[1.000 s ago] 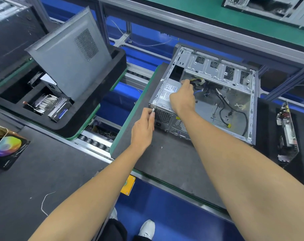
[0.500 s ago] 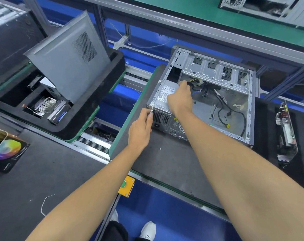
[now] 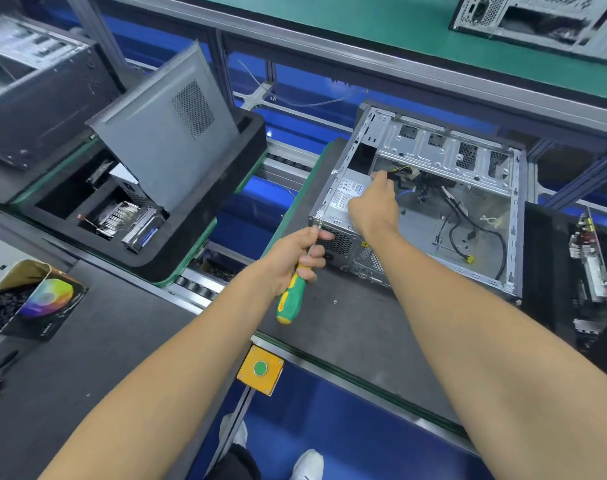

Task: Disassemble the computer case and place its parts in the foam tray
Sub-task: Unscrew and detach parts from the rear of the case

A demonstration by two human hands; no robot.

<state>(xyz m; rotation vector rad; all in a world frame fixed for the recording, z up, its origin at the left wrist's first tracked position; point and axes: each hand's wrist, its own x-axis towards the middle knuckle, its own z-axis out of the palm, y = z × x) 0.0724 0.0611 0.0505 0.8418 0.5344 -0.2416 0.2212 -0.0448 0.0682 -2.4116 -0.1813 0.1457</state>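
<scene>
The open computer case (image 3: 468, 157) lies on its side on a dark pallet (image 3: 347, 317). My right hand (image 3: 375, 206) rests on the grey power supply (image 3: 343, 197) in the case's near left corner, fingers curled over its inner edge. My left hand (image 3: 295, 254) grips a screwdriver with a green and yellow handle (image 3: 290, 299); its metal tip sits at the case's rear corner. Loose cables (image 3: 468, 226) lie inside the case. The black foam tray (image 3: 205, 237) at the left holds the grey side panel (image 3: 163, 133), leaning upright, and several small parts.
A circuit board (image 3: 593, 271) stands on edge right of the case. A yellow box with a green button (image 3: 260, 368) hangs off the conveyor's front rail. A carton with a colour wheel (image 3: 45, 299) sits at the far left. Another case (image 3: 537, 12) is on the green upper shelf.
The screwdriver's handle now shows below my left hand, which has shifted its grip at the case's rear corner. My right hand stays on the power supply.
</scene>
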